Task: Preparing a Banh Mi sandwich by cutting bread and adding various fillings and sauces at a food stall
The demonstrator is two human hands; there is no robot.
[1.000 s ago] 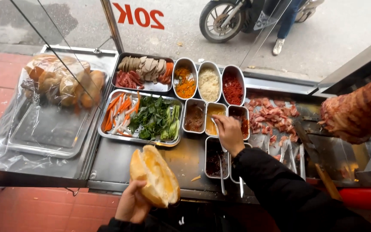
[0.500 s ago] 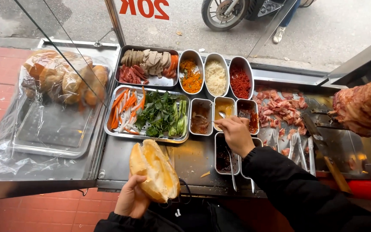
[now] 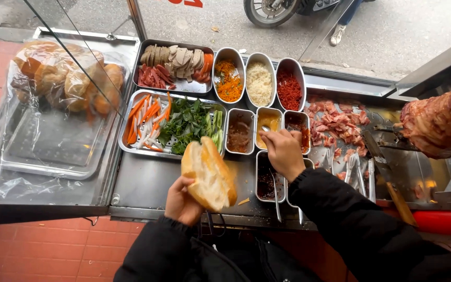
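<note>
Left hand (image 3: 182, 201), fingers curled, grips split baguette (image 3: 209, 174) over steel counter (image 3: 147, 183); long axis points away, slightly left, toward herb tray (image 3: 172, 125). Right hand (image 3: 283, 151) pinches spoon (image 3: 265, 128) in yellow sauce tub (image 3: 269, 124).

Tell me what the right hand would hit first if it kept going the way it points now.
Probably the yellow sauce tin: the right hand points away from the body, its spoon already over that tin. Beyond lies the tin of pale shreds. Depth is unclear.
</note>
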